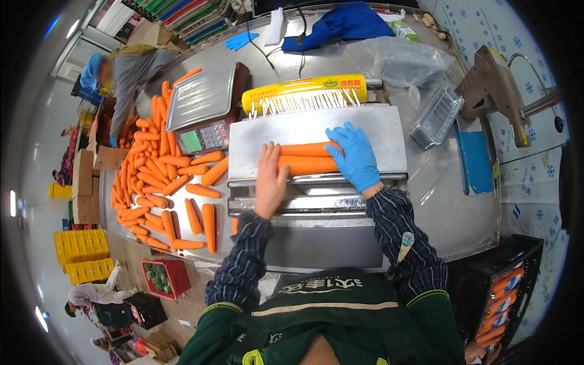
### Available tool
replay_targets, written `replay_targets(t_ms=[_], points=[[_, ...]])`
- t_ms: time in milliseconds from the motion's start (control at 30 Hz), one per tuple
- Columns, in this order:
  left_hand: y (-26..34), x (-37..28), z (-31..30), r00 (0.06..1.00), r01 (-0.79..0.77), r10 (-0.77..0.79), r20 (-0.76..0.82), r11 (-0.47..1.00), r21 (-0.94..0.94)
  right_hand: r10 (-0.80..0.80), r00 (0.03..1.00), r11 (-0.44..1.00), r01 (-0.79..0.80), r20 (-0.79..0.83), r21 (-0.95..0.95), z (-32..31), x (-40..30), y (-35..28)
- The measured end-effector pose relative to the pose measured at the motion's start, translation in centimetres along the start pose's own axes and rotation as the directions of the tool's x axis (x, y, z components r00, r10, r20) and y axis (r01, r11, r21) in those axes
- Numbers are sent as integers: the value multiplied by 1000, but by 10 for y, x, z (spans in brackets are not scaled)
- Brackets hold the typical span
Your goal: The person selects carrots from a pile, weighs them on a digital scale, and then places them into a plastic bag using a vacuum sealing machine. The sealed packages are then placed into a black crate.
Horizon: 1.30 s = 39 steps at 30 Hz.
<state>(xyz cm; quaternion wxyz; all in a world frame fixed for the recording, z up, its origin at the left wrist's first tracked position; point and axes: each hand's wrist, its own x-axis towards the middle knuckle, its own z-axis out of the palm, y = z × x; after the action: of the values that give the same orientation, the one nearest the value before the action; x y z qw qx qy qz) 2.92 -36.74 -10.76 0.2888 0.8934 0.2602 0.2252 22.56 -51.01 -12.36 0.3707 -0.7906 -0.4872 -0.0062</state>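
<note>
Two large orange carrots (308,164) lie side by side on the metal top plate of a film wrapping machine (255,132). My bare left hand (270,178) holds their left ends. My right hand (355,155), in a blue disposable glove, holds the right ends, its fingers over the tips. Behind the plate sits a yellow-wrapped roll of cling film (301,93). To the left of the machine, a digital scale (203,96) with a metal pan stands beside a heap of loose carrots (155,169).
Clear plastic trays (437,116) are stacked right of the machine, near a brown hanging device (495,96). A black crate (515,255) of packed carrots stands lower right, a person's hands (477,351) beside it. At left, a co-worker (137,73) reaches into a cardboard box (107,157).
</note>
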Motion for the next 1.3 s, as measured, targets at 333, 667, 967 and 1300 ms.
replay_targets(t_ms=[333, 667, 967, 1300], points=[[-37, -24, -88, 956, -100, 167, -241, 958, 271, 8, 998, 975, -20, -57, -220, -99, -40, 0], [-49, -74, -59, 970, 174, -162, -180, 983, 55, 188, 978, 976, -197, 93, 94, -79, -117, 8], [36, -34, -144, 968, 207, -10, 253, 606, -768, 476, 834, 278, -445, 280, 852, -196, -114, -12], [-78, 48, -22, 984, -164, 164, 72, 986, -7, 44, 998, 999, -45, 42, 12, -46, -22, 45]])
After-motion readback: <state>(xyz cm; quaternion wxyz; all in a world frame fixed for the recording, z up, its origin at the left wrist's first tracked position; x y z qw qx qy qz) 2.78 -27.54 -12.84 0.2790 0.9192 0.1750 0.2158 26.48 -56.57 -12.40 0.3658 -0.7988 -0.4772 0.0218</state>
